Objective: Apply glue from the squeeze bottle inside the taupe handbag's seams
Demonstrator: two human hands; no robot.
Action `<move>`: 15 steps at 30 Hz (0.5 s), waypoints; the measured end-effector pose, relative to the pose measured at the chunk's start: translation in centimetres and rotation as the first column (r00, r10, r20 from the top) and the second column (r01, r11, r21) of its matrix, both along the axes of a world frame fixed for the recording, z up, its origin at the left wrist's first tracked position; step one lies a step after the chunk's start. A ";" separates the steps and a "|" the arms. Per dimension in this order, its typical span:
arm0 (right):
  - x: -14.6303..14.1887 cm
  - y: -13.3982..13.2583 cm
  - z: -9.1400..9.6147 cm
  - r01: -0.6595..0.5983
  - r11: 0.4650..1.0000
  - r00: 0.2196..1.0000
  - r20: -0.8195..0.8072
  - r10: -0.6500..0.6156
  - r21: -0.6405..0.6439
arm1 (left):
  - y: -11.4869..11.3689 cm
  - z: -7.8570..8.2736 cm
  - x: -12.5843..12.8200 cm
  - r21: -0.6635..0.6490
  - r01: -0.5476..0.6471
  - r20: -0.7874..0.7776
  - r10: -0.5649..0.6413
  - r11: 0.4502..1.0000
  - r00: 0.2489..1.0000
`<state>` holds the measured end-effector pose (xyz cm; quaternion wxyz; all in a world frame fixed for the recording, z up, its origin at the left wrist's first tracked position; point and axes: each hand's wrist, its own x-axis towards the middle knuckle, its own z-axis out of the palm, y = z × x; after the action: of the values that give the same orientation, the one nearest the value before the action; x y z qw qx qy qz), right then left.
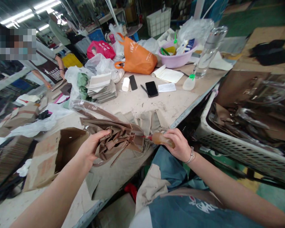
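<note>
A brown handbag (116, 139) lies on its side on a grey-beige cloth (114, 177) at the table's near edge. My left hand (95, 144) grips the bag at its left, thumb laid over the folded brown material. From the right, my right hand (178, 142) is closed around a small squeeze bottle (160, 138) with amber contents. The bottle's reddish tip points left and meets, or nearly meets, the bag's right end; whether it touches I cannot tell. Clear plastic wraps the bag's handle (95, 109).
A white basket (239, 142) of brown bags stands right of the table. An open cardboard box (49, 155) sits left. Farther back are a phone (151, 89), stacked grey pieces (102, 88), an orange bag (137, 57), a purple basin (177, 60) and a glass bottle (207, 53). A co-worker (45, 60) stands far left.
</note>
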<state>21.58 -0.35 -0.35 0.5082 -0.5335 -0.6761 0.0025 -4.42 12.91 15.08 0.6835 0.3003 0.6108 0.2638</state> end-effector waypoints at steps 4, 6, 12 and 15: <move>-0.8 -0.8 -1.2 -0.025 0.997 0.999 -0.027 0.024 -0.069 | 0.4 -0.4 -0.5 0.025 0.084 -0.016 -0.084 0.996 0.996; -1.3 -1.3 -1.7 -0.039 0.994 0.999 -0.038 0.036 -0.101 | 0.5 -0.5 -0.5 0.024 0.083 -0.027 -0.082 0.996 0.996; -1.0 -0.9 -1.7 0.030 0.994 0.993 -0.112 -0.041 -0.105 | 0.0 -0.1 0.0 0.021 0.015 -0.070 -0.013 1.000 0.997; -0.4 -0.4 -1.2 0.075 0.994 0.990 -0.116 -0.084 -0.079 | -0.2 0.1 0.3 0.022 -0.030 -0.108 0.033 0.999 0.994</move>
<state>21.20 -0.76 -1.53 0.5271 -0.5776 -0.6221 0.0395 -4.16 12.68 15.22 0.6421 0.3113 0.6489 0.2640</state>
